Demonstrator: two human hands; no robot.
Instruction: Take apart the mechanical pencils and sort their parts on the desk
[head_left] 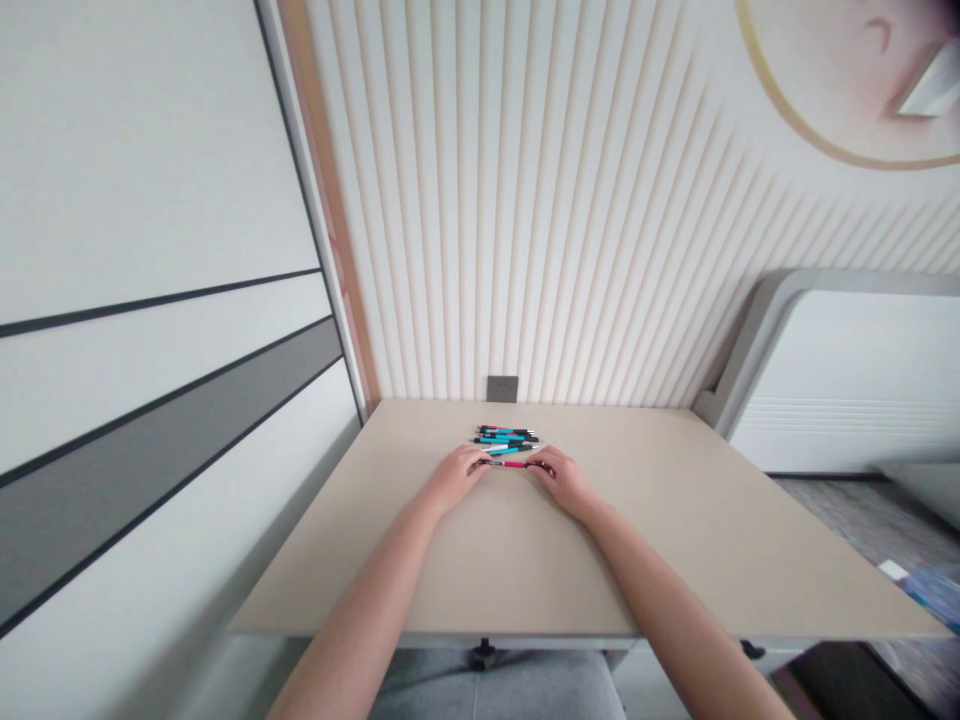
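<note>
I had the red pen [515, 464] between my hands, just on my side of the pen pile [507, 436]. My left hand [456, 477] pinched one end, and my right hand [565, 480] pinched the other. I thought a soft, even pinch was best, keeping it straight and my fingers from bumping the pile.

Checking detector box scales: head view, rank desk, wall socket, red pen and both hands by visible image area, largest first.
1. Desk
2. Left hand and right hand: look alike, not ranked
3. Wall socket
4. Red pen, partly covered by the hands
</note>
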